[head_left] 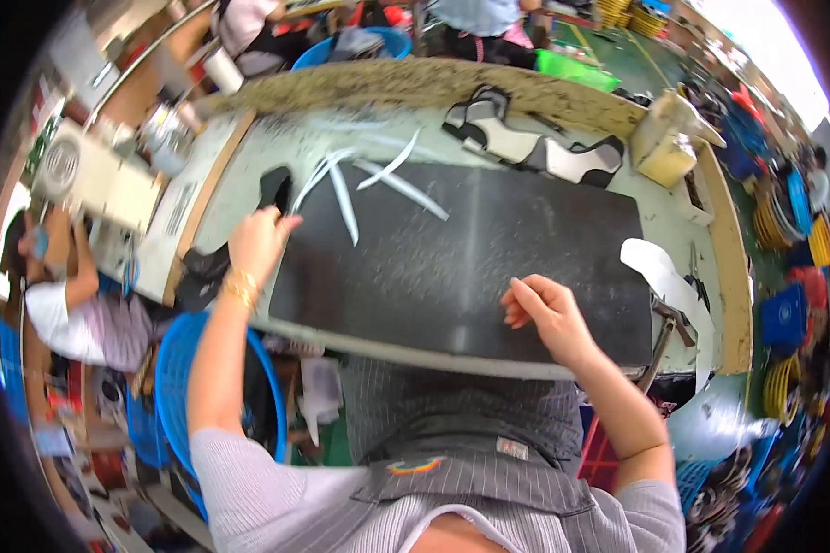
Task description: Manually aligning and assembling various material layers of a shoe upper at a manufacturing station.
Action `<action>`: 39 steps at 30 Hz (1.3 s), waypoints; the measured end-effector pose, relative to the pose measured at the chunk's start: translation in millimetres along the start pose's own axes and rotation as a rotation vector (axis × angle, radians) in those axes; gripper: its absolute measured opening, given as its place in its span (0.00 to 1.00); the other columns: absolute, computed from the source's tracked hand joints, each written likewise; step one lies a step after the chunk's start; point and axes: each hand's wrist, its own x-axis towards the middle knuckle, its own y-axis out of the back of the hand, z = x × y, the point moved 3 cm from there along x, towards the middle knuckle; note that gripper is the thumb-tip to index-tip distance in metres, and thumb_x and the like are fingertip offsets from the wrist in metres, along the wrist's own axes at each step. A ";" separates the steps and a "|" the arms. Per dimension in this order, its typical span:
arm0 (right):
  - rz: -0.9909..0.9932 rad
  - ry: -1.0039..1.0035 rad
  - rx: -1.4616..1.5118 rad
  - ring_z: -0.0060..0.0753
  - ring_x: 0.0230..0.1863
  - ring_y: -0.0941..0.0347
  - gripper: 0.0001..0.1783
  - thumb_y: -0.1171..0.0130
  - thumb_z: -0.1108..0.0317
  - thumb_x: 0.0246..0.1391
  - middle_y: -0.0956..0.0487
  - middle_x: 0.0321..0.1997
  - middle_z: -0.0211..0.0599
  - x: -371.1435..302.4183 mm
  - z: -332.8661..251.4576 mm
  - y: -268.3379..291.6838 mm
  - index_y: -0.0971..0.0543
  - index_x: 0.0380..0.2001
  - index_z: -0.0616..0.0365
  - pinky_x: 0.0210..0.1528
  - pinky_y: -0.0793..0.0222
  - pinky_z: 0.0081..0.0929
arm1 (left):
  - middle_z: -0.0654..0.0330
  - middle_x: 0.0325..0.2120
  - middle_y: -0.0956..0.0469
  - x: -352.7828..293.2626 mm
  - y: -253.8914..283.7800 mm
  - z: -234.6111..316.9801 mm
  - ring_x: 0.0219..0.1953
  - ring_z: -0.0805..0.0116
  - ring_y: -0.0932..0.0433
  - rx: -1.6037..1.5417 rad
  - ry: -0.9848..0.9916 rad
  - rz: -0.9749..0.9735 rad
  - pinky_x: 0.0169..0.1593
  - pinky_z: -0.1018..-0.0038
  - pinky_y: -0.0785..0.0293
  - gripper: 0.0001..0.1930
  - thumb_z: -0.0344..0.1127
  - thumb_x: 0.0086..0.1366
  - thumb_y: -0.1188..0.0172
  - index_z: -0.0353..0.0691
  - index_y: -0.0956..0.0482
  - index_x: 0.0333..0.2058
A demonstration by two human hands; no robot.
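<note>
My left hand (256, 244), a gold bracelet at its wrist, is closed at the left edge of a black mat (544, 240). Its fingers grip a dark, rounded shoe piece (275, 187) that sticks out beyond them. My right hand (551, 315) hovers over the mat's right front part, fingers loosely curled, with nothing visible in them. Several thin white strips (343, 203) lie loose across the mat's far left part. Behind the mat rest black-and-white shoe parts (516, 146). Some dark pieces (205, 276) sit at the bench's left edge, below my left hand.
A wooden rim (563, 97) borders the bench. At right are a white curved sheet (659, 267), a hammer (666, 339), scissors (696, 281) and a yellowish block (666, 158). A blue basket (171, 369) stands by my left arm. A person (88, 309) sits at the left.
</note>
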 end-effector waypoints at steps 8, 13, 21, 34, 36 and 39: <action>0.300 0.542 -1.234 0.58 0.58 0.34 0.34 0.33 0.58 0.48 0.28 0.53 0.54 186.3 -23.8 151.0 0.31 0.54 0.64 0.60 0.37 0.46 | 0.55 0.43 0.20 124.7 -64.7 244.6 0.47 0.53 0.24 -0.661 -0.678 0.027 0.50 0.64 0.27 0.16 0.43 0.63 0.40 0.39 0.21 0.44; 0.168 0.456 -1.356 0.61 0.51 0.32 0.35 0.25 0.55 0.36 0.27 0.46 0.57 231.2 -28.1 137.9 0.31 0.42 0.64 0.51 0.30 0.49 | 0.50 0.58 0.30 192.0 -124.4 311.0 0.63 0.54 0.35 -0.535 -0.728 -0.024 0.67 0.57 0.43 0.30 0.43 0.60 0.36 0.38 0.32 0.58; 0.018 0.402 -1.355 0.57 0.49 0.28 0.25 0.28 0.61 0.39 0.23 0.45 0.47 227.4 -26.9 149.1 0.27 0.38 0.63 0.51 0.31 0.44 | 0.57 0.42 0.26 172.0 -74.5 326.0 0.52 0.58 0.28 -0.284 -0.900 0.156 0.66 0.61 0.39 0.28 0.46 0.49 0.29 0.40 0.27 0.46; -0.136 0.761 -0.770 0.32 0.38 0.22 0.23 0.30 0.56 0.46 0.19 0.37 0.38 18.0 -149.8 145.6 0.20 0.41 0.60 0.41 0.28 0.30 | 0.60 0.23 0.24 74.4 79.5 284.3 0.29 0.72 0.25 -1.032 -0.709 -0.495 0.35 0.76 0.29 0.08 0.33 0.61 0.37 0.34 0.21 0.35; 0.055 0.633 -0.550 0.23 0.42 0.24 0.13 0.36 0.68 0.56 0.20 0.41 0.31 -6.0 -132.5 184.3 0.21 0.43 0.60 0.45 0.28 0.29 | 0.60 0.21 0.25 36.7 45.6 275.0 0.28 0.71 0.25 -0.975 -0.674 -0.770 0.34 0.75 0.29 0.08 0.31 0.60 0.37 0.34 0.21 0.36; 0.429 0.179 -1.090 0.35 0.41 0.23 0.16 0.37 0.62 0.54 0.19 0.39 0.39 -33.2 -69.5 261.1 0.20 0.41 0.61 0.47 0.28 0.31 | 0.56 0.29 0.21 8.6 9.0 261.1 0.32 0.61 0.22 -0.697 -0.673 -0.794 0.38 0.69 0.27 0.12 0.30 0.56 0.34 0.34 0.22 0.39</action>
